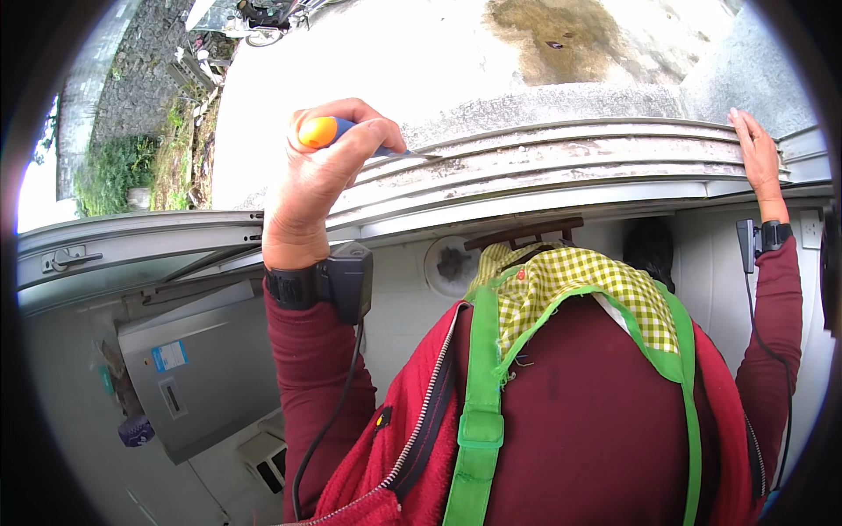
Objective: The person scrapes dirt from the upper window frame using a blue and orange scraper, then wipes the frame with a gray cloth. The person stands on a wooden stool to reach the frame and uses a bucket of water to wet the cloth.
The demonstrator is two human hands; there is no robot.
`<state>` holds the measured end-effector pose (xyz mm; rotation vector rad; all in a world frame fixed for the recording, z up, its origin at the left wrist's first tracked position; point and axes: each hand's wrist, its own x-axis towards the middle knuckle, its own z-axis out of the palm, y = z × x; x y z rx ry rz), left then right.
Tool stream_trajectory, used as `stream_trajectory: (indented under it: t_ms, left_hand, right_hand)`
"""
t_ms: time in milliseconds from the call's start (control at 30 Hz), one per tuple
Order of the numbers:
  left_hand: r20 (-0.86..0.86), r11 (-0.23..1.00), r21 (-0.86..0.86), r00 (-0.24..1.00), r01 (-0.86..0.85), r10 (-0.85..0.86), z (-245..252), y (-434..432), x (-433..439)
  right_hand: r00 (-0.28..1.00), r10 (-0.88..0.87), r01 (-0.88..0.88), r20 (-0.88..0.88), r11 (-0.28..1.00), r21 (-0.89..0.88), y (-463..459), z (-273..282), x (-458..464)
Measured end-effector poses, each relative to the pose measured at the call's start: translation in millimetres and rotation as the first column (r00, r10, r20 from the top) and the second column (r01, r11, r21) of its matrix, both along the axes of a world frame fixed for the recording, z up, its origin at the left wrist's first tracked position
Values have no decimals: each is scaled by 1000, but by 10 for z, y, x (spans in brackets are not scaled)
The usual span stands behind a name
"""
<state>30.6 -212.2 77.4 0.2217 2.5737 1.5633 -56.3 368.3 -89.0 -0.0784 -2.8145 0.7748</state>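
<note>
My left hand (pixel 332 148) grips a screwdriver (pixel 322 133) with a blue handle and an orange end. Its thin metal tip reaches right, to a groove of the white window track (pixel 526 158); whether it touches the bottom I cannot tell. Long raised rails run along the track, with brown and grey dirt between them. At the track's far right end, my right hand (pixel 756 151) lies over the rails with its fingers pointing outward, holding nothing.
A window sash (pixel 145 240) with a latch handle (pixel 72 258) stands at the left. Below it hangs a grey metal appliance (pixel 210 368). A brown wooden stool or rack (pixel 526 233) and a round white basin (pixel 454 266) are below the sill. Concrete ground (pixel 368 59) lies outside.
</note>
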Motion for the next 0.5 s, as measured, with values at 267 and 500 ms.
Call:
stream_trajectory:
  t_ms: [267, 500]
  left_hand:
    - [-450, 973, -231, 886, 5, -112, -403, 247, 545]
    - [-645, 936, -339, 748, -94, -158, -681, 323, 671]
  right_hand:
    - [1000, 0, 0, -10, 1000, 1, -47, 26, 26]
    - [1000, 5, -5, -8, 1000, 21, -36, 24, 8]
